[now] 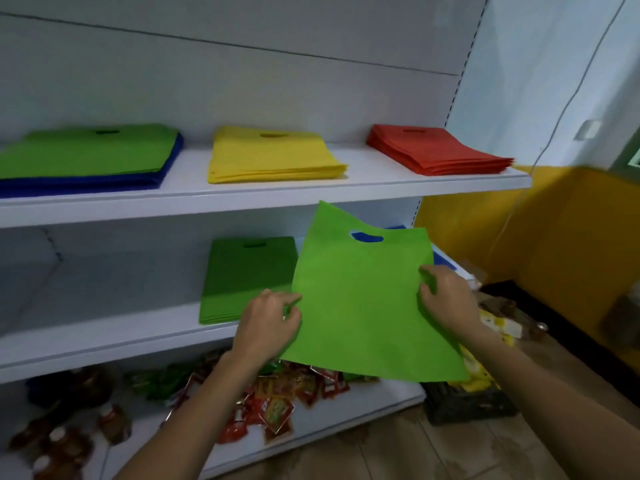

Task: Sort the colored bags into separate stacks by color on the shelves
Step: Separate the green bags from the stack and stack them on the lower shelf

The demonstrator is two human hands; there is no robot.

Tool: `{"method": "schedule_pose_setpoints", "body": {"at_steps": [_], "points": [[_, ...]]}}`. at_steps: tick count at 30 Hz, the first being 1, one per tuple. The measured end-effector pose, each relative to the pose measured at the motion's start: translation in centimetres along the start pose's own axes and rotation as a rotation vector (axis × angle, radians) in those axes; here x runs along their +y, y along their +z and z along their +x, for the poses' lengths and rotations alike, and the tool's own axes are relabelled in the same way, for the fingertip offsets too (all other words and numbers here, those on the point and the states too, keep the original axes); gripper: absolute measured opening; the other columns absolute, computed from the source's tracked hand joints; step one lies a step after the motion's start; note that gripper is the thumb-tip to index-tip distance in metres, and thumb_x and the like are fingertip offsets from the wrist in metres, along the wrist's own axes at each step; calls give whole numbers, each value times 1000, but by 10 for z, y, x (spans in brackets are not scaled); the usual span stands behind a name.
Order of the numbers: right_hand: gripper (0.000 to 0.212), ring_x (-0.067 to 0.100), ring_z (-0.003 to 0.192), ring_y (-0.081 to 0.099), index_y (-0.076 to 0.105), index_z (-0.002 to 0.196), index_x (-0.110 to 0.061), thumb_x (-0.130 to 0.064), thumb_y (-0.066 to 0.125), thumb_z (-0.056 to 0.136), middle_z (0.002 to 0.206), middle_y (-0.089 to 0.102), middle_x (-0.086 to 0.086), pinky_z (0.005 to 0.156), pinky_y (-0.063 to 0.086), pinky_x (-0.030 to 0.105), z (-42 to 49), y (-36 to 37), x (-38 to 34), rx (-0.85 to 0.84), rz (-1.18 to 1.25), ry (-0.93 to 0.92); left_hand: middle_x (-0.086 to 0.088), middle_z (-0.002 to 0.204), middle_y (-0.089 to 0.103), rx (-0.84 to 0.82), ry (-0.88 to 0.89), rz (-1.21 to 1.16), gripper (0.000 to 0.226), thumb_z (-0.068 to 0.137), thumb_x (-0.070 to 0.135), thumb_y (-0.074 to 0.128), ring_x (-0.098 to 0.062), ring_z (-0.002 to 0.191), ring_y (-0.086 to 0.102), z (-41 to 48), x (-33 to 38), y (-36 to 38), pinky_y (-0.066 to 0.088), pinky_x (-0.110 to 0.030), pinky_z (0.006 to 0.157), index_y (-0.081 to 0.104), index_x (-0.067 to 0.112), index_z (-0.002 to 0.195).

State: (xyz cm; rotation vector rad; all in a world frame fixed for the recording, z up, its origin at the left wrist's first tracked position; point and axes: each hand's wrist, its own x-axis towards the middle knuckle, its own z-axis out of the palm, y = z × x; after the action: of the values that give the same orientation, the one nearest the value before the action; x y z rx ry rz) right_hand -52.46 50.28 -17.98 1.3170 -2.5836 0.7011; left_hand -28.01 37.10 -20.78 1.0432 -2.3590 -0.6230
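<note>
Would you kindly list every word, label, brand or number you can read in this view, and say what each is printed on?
No text here is legible.
The red packets, low centre: printed, too blurred to read.
The yellow packets, far right: printed, too blurred to read.
The bottles, lower left: labels too blurred to read.
The green bag, held by the left hand and right hand: plain, no print.

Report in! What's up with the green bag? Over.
Left grip and right grip both pinching green bag by its side edges. Bag in the air, right of green stack on middle shelf. Nothing in the way.
</note>
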Motion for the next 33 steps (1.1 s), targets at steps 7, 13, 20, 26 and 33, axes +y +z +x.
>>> {"method": "schedule_pose_setpoints", "body": {"at_steps": [7,13,20,26,33], "points": [[41,33,113,52,49,128,2,-4,50,88,126,54,20,94,43,38,55,123,-63,-136,95,-129,-3,130,56,40,-134,92,32,90,17,51,-12,86,57,26,-110,3,39,-16,81,60,20,121],[44,31,115,51,48,130,1,-2,50,86,129,52,19,95,42,35,108,229,-111,-206,116,-220,-7,128,57,95,-224,165,35,90,17,52,-19,114,53,64,-200,18,40,-25,93,57,17,125],[49,28,125,40,42,136,-9,-15,47,87,140,43,11,96,36,35,164,324,-120,-280,9,-250,-9,123,61,77,-179,282,42,86,17,53,-27,108,52,118,-269,49,41,-30,91,55,10,127],[34,32,129,25,48,124,-12,-22,41,92,140,32,13,99,31,40,176,354,-122,-339,-159,-136,-8,133,46,6,-246,373,43,90,27,47,-25,118,41,137,-287,63,35,-30,100,49,18,133],[45,32,124,39,43,134,-8,-17,47,91,137,42,17,95,37,41,162,297,-125,-184,-21,-150,-12,124,54,54,-243,241,40,89,25,51,-26,108,52,129,-248,27,43,-32,91,54,19,129]]}}
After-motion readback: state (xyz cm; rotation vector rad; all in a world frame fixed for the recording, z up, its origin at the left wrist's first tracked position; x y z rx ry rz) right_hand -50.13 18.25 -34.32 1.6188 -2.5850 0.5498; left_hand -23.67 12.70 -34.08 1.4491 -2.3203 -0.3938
